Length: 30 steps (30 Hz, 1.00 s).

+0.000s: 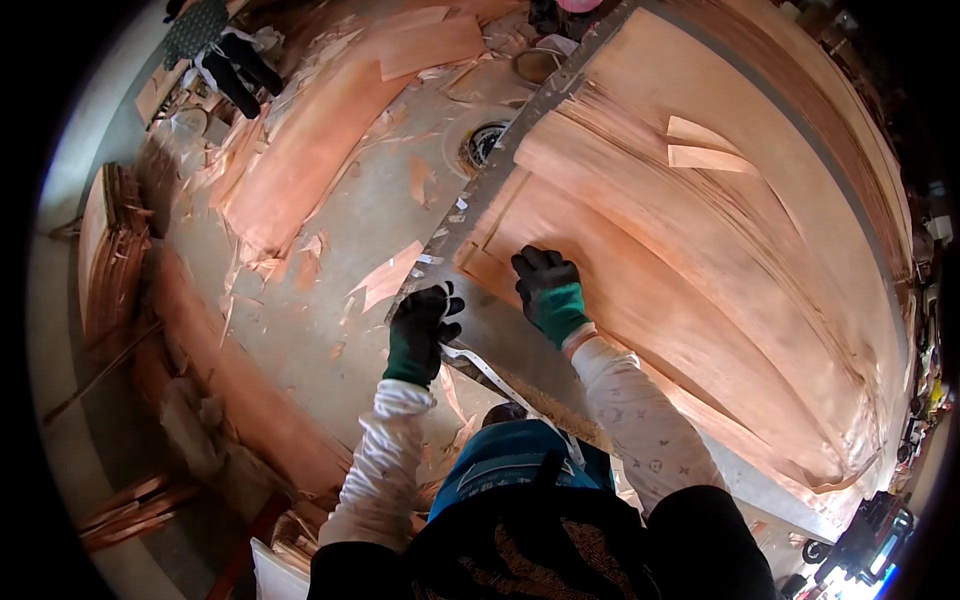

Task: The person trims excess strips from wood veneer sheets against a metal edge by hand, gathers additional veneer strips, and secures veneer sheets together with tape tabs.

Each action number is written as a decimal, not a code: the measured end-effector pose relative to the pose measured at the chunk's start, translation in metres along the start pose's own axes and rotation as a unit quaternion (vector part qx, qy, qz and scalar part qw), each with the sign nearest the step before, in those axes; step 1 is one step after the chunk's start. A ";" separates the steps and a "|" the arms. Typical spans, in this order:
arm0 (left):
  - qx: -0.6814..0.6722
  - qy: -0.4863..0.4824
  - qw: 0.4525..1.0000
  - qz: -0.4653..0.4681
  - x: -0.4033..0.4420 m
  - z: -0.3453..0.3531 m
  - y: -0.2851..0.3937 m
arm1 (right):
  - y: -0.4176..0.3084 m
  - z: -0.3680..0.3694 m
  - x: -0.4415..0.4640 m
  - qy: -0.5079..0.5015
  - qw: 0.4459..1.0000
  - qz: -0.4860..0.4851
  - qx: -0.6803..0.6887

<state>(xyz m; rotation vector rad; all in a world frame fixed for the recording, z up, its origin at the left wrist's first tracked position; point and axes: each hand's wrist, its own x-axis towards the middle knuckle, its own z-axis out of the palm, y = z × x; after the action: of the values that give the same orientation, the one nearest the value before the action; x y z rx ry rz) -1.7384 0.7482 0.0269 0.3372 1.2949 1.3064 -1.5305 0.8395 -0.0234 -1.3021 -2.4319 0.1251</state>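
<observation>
My left hand (425, 330), in a black and green glove, is closed with curled fingers at the table's near left corner. A long narrow white tape (490, 372) runs from it down across my blue apron (520, 455). Gloved the same way, my right hand (550, 290) rests on the near left part of a reddish wood veneer sheet (620, 290), its fingers apart and holding nothing. The veneer lies in wavy, overlapping layers on the metal-edged table (500, 322). Small white tape scraps (430, 259) stick to the table's left edge.
Two small veneer strips (705, 157) lie on the stack's far part. Large veneer sheets (310, 150) and torn pieces cover the floor at left. More veneer (112, 255) leans at the left wall. Another person (215, 50) is at the upper left. A round black-rimmed object (484, 143) stands beyond the table edge.
</observation>
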 end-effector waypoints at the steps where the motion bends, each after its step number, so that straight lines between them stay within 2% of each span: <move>1: 0.041 -0.023 0.999 -0.008 0.011 0.000 0.002 | 0.000 0.000 0.000 0.001 1.000 0.001 0.009; 2: 0.081 -0.047 0.995 -0.017 0.020 0.004 0.007 | 0.001 0.000 0.001 0.002 1.000 0.001 0.017; 4: 0.150 -0.034 0.988 0.010 0.036 0.021 0.009 | 0.001 -0.001 0.002 -0.005 1.000 0.005 0.021; 7: 0.175 -0.082 0.979 0.061 0.060 0.044 0.012 | 0.002 0.002 0.001 0.016 0.999 0.001 0.030; 10: 0.270 -0.056 0.960 0.050 0.086 0.063 0.008 | 0.004 -0.002 0.003 0.015 0.999 -0.002 0.048; 11: 0.303 -0.052 0.949 0.069 0.099 0.061 -0.001 | 0.004 -0.004 0.004 0.008 0.998 -0.004 0.055; 13: 0.400 -0.109 0.891 0.186 0.130 0.037 -0.026 | 0.006 -0.005 0.005 -0.036 0.997 0.007 0.062; 16: 0.435 -0.117 0.869 0.207 0.135 0.032 -0.026 | 0.008 -0.009 0.008 -0.064 0.995 0.013 0.071; 18: 0.377 -0.059 0.920 0.091 0.106 0.054 -0.002 | 0.007 -0.009 0.009 -0.052 0.996 0.010 0.076; 23: 0.359 -0.065 0.928 0.076 0.097 0.044 0.001 | 0.008 -0.009 0.011 0.001 0.999 -0.002 0.044; 27: 0.340 -0.050 0.933 0.107 0.089 0.040 -0.005 | 0.009 -0.011 0.023 -0.055 0.998 -0.040 -0.008; 29: 0.328 -0.028 0.941 0.078 0.088 0.044 -0.003 | 0.009 -0.014 0.031 -0.070 0.995 -0.067 -0.014; 30: 0.321 -0.016 0.945 0.063 0.086 0.044 -0.002 | 0.009 -0.016 0.036 -0.111 0.990 -0.082 -0.033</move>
<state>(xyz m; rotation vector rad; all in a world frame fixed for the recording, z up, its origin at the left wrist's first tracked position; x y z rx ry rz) -1.7231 0.8390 -0.0026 0.9049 1.6727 0.9414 -1.5359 0.8725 -0.0010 -1.1623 -2.7428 0.1542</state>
